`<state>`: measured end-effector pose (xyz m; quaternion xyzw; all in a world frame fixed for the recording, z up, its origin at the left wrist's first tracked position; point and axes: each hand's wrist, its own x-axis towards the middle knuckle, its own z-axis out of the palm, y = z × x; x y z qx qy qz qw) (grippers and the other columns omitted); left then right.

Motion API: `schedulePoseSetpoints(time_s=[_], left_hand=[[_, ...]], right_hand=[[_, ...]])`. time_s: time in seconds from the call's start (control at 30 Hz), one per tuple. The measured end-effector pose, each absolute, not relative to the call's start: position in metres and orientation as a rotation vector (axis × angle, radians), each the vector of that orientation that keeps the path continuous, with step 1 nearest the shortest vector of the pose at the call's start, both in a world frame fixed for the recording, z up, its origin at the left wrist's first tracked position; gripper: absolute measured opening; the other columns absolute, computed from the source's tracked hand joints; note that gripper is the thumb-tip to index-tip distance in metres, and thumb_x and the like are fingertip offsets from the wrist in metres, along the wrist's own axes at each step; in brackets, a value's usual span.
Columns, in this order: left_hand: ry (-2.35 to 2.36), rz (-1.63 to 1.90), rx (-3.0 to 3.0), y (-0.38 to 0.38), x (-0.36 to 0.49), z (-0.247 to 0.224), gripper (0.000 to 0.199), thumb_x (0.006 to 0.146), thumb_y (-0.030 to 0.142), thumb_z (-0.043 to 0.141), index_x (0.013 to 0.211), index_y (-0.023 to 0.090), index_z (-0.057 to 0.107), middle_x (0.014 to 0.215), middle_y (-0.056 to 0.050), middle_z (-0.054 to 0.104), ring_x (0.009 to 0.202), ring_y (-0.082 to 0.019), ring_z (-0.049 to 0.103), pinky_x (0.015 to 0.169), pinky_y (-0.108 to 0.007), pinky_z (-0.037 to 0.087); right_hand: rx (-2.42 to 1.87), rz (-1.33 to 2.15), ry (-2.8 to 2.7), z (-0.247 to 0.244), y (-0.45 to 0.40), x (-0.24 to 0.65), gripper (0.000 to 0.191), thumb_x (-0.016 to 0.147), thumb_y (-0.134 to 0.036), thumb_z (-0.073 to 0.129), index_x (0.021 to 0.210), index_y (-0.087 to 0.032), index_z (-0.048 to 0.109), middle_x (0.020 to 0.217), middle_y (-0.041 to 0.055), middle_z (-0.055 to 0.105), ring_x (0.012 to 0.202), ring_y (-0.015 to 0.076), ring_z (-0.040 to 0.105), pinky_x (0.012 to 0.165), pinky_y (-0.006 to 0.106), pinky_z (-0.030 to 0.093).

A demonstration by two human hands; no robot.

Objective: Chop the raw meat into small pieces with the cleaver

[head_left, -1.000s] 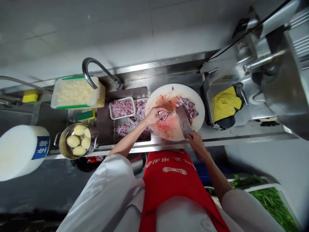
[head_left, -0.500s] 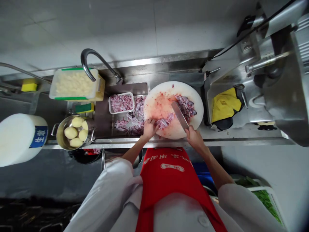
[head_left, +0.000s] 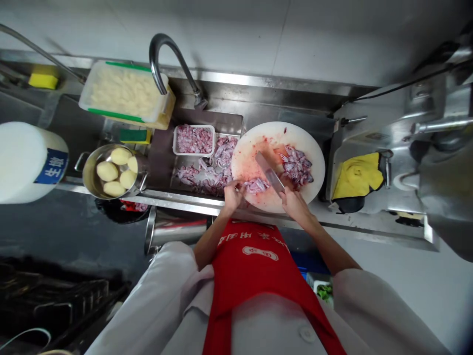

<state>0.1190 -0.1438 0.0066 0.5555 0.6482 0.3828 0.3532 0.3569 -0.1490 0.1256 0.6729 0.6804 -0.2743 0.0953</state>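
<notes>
A round white cutting board (head_left: 254, 140), stained red, lies across the counter. My right hand (head_left: 294, 203) grips the handle of a cleaver (head_left: 269, 173), its blade slanting up and left over the board. Left of the blade is a small group of raw meat pieces (head_left: 256, 186). At the board's lower left edge, my left hand (head_left: 232, 197) has its fingers curled together at the end of these pieces; what they pinch is partly hidden. A larger heap of dark raw meat (head_left: 296, 165) sits right of the blade.
Left of the board, a sink tray holds cut meat (head_left: 207, 180) and a white basket (head_left: 194, 154) of small pieces. Further left are a pot (head_left: 88, 172) of peeled potatoes, a lidded tub (head_left: 162, 116) and a faucet (head_left: 177, 54). A yellow cloth (head_left: 356, 180) lies at right.
My view has turned and shifted. Relative to the board, the cleaver has moved left, closer to the small group of meat, and my left hand has slid slightly left with those pieces.
</notes>
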Motion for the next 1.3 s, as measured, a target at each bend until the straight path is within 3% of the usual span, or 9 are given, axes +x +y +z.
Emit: schedulePoseSetpoints(time_s=[0.1,0.27,0.43,0.57,0.7,0.87,1.07,1.3], left_hand=[[1.679,1.02,1.394,-0.144,0.12,0.005,0.02,0.088,0.036,0.069,0.083,0.017,0.07,0.08,-0.004,0.07,0.069,-0.015,0.06,0.07,-0.028,0.048],[1.671,1.007,1.428,-0.146,0.119,0.004,0.014,0.088,0.03,0.069,0.081,0.017,0.07,0.08,-0.004,0.07,0.069,-0.015,0.059,0.07,-0.029,0.047],[1.663,0.979,1.481,-0.147,0.117,0.008,0.008,0.088,0.023,0.066,0.083,0.017,0.07,0.083,-0.005,0.07,0.072,-0.016,0.06,0.073,-0.029,0.049],[1.655,0.973,1.685,-0.154,0.13,0.012,0.012,0.094,0.025,0.061,0.091,0.018,0.07,0.096,-0.008,0.069,0.093,-0.021,0.061,0.088,-0.035,0.048],[1.573,0.75,1.964,-0.161,0.148,0.01,0.015,0.095,0.028,0.061,0.104,0.022,0.072,0.113,-0.01,0.066,0.111,-0.027,0.053,0.097,-0.044,0.042],[1.559,0.721,1.955,-0.165,0.149,0.003,0.017,0.096,0.028,0.059,0.105,0.023,0.073,0.116,-0.011,0.063,0.111,-0.028,0.052,0.097,-0.046,0.041],[1.673,0.898,1.792,-0.178,0.14,-0.001,0.021,0.097,0.036,0.058,0.103,0.023,0.073,0.114,-0.012,0.061,0.114,-0.028,0.052,0.103,-0.047,0.041],[1.611,0.779,1.897,-0.177,0.141,-0.008,0.021,0.095,0.037,0.061,0.104,0.023,0.074,0.115,-0.011,0.065,0.111,-0.029,0.053,0.1,-0.048,0.039]], right_hand=[[2.138,-0.699,2.06,0.128,-0.146,0.339,0.043,0.106,-0.032,0.036,0.136,-0.005,0.053,0.104,0.0211,0.073,0.095,0.0298,0.07,0.079,0.034,0.047],[1.958,-0.924,1.973,0.102,-0.146,0.319,0.029,0.103,-0.025,0.044,0.119,-0.009,0.062,0.106,0.0192,0.074,0.099,0.0261,0.069,0.081,0.029,0.046],[1.916,-0.933,1.972,0.09,-0.166,0.343,0.03,0.104,-0.027,0.042,0.123,-0.011,0.059,0.11,0.0174,0.073,0.102,0.0259,0.069,0.084,0.03,0.046],[1.938,-0.932,1.975,0.089,-0.17,0.353,0.03,0.102,-0.028,0.045,0.121,-0.01,0.059,0.106,0.0174,0.073,0.1,0.0279,0.069,0.083,0.032,0.047],[1.987,-1.027,2.113,0.082,-0.16,0.362,0.028,0.099,-0.029,0.046,0.114,-0.012,0.062,0.106,0.0163,0.073,0.101,0.0273,0.067,0.087,0.034,0.048],[2.154,-0.974,2.046,0.097,-0.161,0.381,0.033,0.1,-0.037,0.043,0.11,-0.011,0.063,0.096,0.0164,0.072,0.089,0.0278,0.067,0.079,0.035,0.05],[2.202,-0.693,2.116,0.122,-0.168,0.35,0.044,0.105,-0.038,0.034,0.132,-0.009,0.054,0.102,0.0195,0.071,0.095,0.0312,0.068,0.081,0.036,0.048],[1.874,-0.849,2.026,0.107,-0.151,0.332,0.028,0.103,-0.023,0.041,0.117,-0.009,0.061,0.108,0.0192,0.072,0.1,0.0261,0.068,0.084,0.031,0.047]])
